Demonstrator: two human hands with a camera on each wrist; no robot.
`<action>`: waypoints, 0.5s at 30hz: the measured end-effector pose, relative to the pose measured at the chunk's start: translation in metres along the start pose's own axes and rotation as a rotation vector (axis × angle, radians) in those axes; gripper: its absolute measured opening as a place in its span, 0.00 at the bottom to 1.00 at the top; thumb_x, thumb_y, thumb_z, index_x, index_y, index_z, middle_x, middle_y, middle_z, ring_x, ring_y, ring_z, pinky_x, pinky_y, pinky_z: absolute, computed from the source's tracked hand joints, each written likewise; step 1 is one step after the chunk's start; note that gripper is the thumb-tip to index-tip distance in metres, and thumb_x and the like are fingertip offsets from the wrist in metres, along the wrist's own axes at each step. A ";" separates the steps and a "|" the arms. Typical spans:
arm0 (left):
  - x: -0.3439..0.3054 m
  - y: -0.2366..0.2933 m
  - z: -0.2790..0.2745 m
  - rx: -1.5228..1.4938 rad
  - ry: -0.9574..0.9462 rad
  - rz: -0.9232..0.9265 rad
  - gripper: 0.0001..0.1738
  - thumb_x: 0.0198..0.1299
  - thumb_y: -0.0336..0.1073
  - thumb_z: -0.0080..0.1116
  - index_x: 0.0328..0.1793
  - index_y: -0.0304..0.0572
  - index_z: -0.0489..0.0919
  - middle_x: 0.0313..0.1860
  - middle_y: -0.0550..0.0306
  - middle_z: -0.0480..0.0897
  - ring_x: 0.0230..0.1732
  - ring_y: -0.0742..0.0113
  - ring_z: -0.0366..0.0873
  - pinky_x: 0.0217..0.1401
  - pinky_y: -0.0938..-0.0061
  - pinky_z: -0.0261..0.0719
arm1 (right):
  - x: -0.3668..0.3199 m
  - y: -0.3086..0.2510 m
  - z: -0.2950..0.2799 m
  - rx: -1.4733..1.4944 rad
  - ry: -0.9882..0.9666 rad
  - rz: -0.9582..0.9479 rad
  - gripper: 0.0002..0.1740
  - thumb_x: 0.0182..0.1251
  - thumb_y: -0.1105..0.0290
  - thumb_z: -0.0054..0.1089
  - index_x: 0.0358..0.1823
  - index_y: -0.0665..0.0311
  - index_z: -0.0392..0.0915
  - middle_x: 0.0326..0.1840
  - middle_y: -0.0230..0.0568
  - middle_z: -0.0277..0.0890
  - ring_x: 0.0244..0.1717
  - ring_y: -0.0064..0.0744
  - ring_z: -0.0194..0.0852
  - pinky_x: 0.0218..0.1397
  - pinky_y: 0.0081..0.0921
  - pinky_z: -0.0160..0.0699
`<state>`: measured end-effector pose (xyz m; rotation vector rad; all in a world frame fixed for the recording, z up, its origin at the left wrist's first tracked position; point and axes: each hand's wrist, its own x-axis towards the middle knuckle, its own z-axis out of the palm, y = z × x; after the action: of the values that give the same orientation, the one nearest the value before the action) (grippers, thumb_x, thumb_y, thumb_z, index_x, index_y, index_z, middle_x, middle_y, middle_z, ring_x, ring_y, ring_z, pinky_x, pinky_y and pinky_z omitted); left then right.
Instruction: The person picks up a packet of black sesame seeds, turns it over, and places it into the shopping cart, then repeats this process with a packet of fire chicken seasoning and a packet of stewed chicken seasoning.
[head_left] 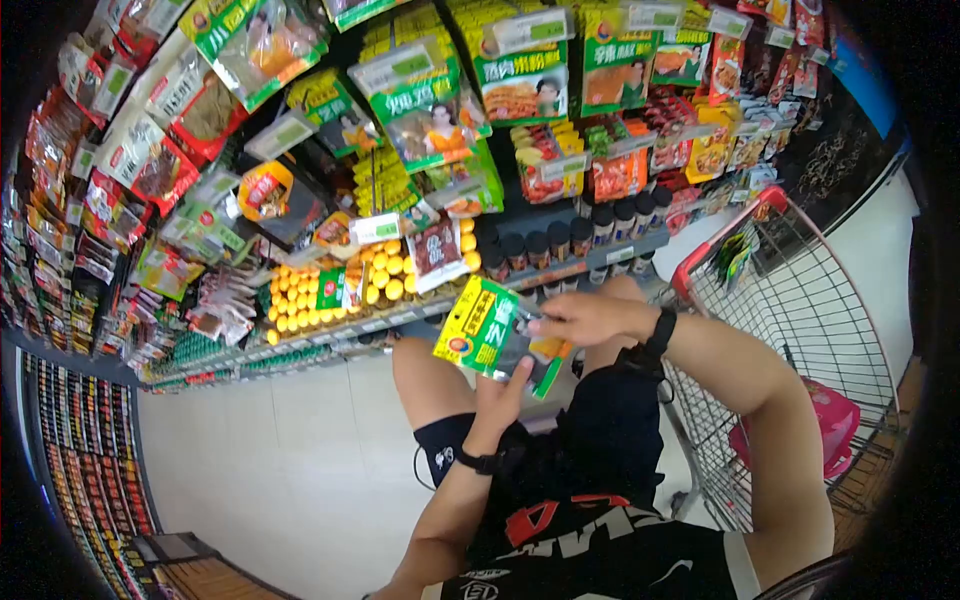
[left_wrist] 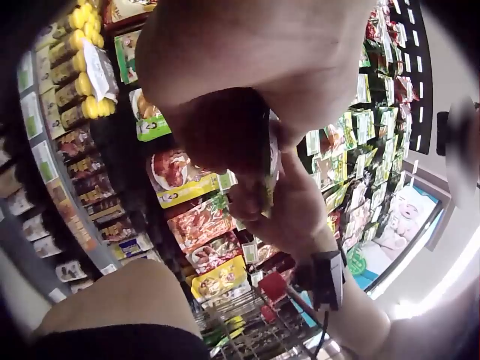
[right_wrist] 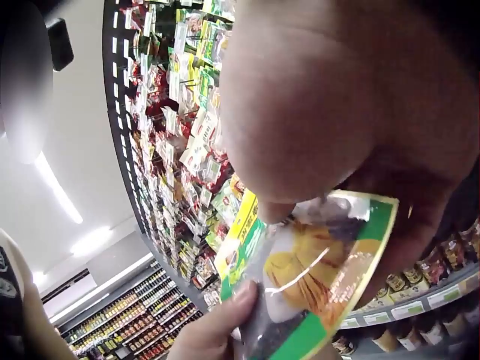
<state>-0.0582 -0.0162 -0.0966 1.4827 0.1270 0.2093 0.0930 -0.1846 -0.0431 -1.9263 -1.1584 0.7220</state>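
Packet [head_left: 497,332] in mid-air over the lap, just out from the shelf's front edge [head_left: 610,268]. Left hand [head_left: 501,396] pinches its near edge, thumb on the face; right hand [head_left: 588,317] grips the end by the cart, fingers curled. Right wrist view gives the printed figure in yellow at close range; head view gives the yellow header and green lettering panel. Left wrist view: packet mostly hidden behind a hand, but a panel picturing a baby [left_wrist: 401,225] shows, unseen from the head. Only the head view has the pink bag [head_left: 842,425] in the cart [head_left: 810,290]. Packet glossy, flat, part clear, dark contents. Cart of thin wire mesh, red-rimmed. On the shelf, round yellow caps [head_left: 300,300]; a crinkled brown-and-white pouch [head_left: 440,252] lies against them.
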 end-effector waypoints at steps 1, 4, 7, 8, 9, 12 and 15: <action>-0.001 -0.008 -0.001 0.053 -0.006 0.009 0.21 0.64 0.30 0.62 0.61 0.32 0.74 0.55 0.55 0.80 0.54 0.68 0.77 0.58 0.70 0.74 | -0.002 -0.006 -0.005 0.050 -0.034 -0.007 0.30 0.76 0.46 0.46 0.35 0.71 0.77 0.29 0.56 0.77 0.29 0.44 0.76 0.35 0.39 0.73; -0.010 -0.012 0.006 0.068 -0.044 0.026 0.21 0.64 0.32 0.62 0.61 0.32 0.74 0.55 0.56 0.79 0.53 0.68 0.76 0.57 0.71 0.74 | -0.006 -0.010 -0.010 -0.046 -0.170 0.044 0.24 0.68 0.50 0.59 0.41 0.70 0.78 0.32 0.53 0.80 0.33 0.44 0.80 0.37 0.38 0.75; -0.020 -0.029 0.006 -0.082 -0.061 -0.145 0.19 0.67 0.32 0.58 0.63 0.34 0.73 0.56 0.56 0.79 0.54 0.70 0.76 0.58 0.72 0.74 | -0.009 -0.006 -0.009 0.028 -0.196 -0.017 0.26 0.60 0.49 0.68 0.39 0.70 0.77 0.30 0.49 0.79 0.31 0.40 0.77 0.35 0.36 0.73; -0.022 -0.036 0.005 -0.157 -0.074 -0.202 0.19 0.68 0.33 0.57 0.63 0.34 0.72 0.56 0.56 0.78 0.54 0.70 0.76 0.59 0.72 0.74 | -0.007 -0.005 -0.008 0.075 -0.210 -0.021 0.26 0.60 0.50 0.68 0.40 0.71 0.77 0.31 0.49 0.79 0.32 0.40 0.77 0.36 0.36 0.74; -0.022 -0.032 0.009 -0.286 -0.059 -0.212 0.20 0.69 0.33 0.56 0.64 0.35 0.71 0.57 0.56 0.78 0.55 0.69 0.77 0.60 0.70 0.75 | -0.005 -0.005 -0.008 0.120 -0.224 -0.027 0.26 0.60 0.51 0.69 0.40 0.71 0.77 0.32 0.49 0.79 0.34 0.40 0.78 0.38 0.35 0.74; -0.020 -0.032 0.013 -0.599 -0.008 -0.388 0.19 0.73 0.36 0.51 0.65 0.36 0.71 0.58 0.55 0.79 0.57 0.67 0.78 0.63 0.67 0.77 | 0.002 0.030 0.011 0.095 -0.078 0.150 0.28 0.59 0.58 0.68 0.54 0.70 0.73 0.48 0.55 0.79 0.47 0.44 0.80 0.51 0.34 0.77; -0.018 -0.044 0.007 -0.650 -0.088 -0.484 0.13 0.73 0.39 0.52 0.54 0.39 0.77 0.43 0.57 0.84 0.37 0.70 0.82 0.39 0.71 0.82 | 0.001 0.030 0.013 0.190 0.026 0.327 0.31 0.59 0.57 0.67 0.57 0.71 0.70 0.53 0.58 0.76 0.54 0.46 0.78 0.57 0.34 0.75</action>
<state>-0.0719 -0.0302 -0.1410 0.7801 0.3095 -0.1969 0.0978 -0.1883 -0.0754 -1.9748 -0.7352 0.9405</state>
